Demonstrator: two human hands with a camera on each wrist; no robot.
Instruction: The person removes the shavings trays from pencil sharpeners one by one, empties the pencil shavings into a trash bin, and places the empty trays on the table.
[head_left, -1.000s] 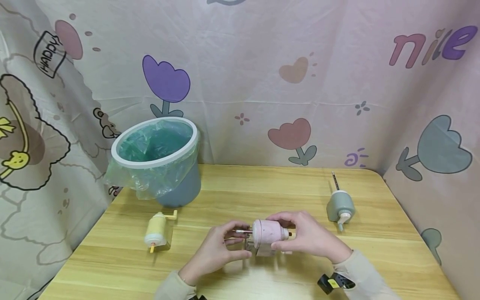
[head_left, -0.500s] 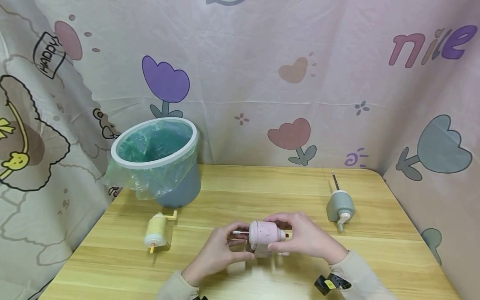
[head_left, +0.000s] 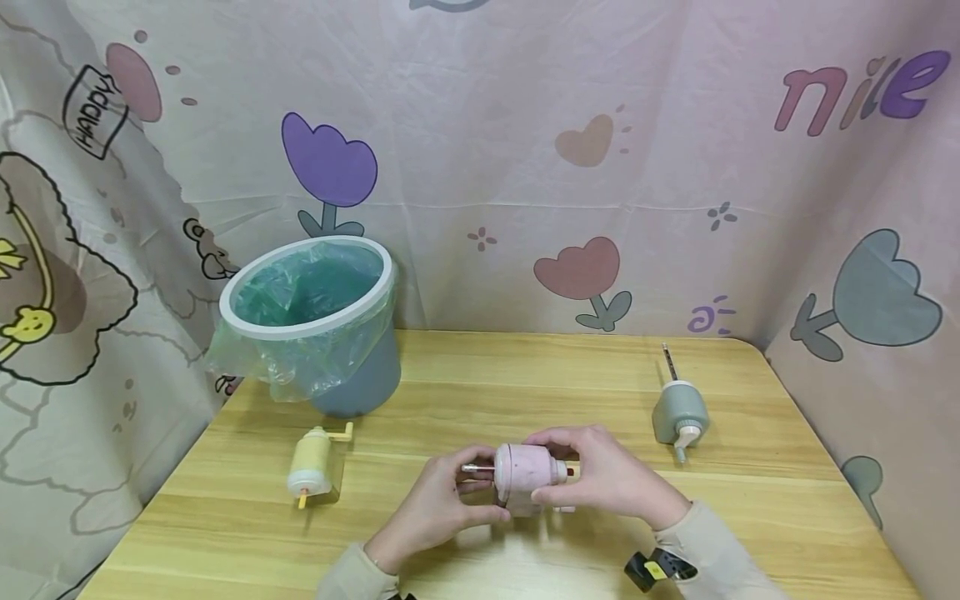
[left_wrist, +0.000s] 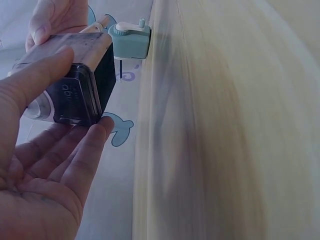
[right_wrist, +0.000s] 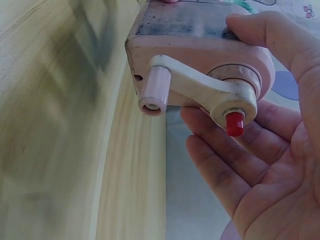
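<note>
A pink crank pencil sharpener point(head_left: 527, 468) lies between my two hands just over the front middle of the table. A pencil point(head_left: 477, 468) sticks out of its left end. My left hand point(head_left: 431, 506) holds that end, thumb and fingers on opposite sides of the dark see-through casing point(left_wrist: 75, 97). At the crank end, my right hand point(head_left: 615, 479) grips the body between thumb and fingers. The crank handle point(right_wrist: 192, 82) is free of the fingers, and a red tip point(right_wrist: 234, 124) pokes out of its hub. Dark smudges mark the pink shell.
A yellow sharpener point(head_left: 311, 462) stands at the left with a yellow pencil in it. At the right is a grey-green sharpener point(head_left: 681, 412) holding a dark pencil. A grey bin point(head_left: 367, 375) with a green bag stands at the back left of the wooden table point(head_left: 525, 392).
Both hands have drawn the pink sharpener slightly left. The left fingers have come closer around its end. The other sharpeners and the bin stay in place.
</note>
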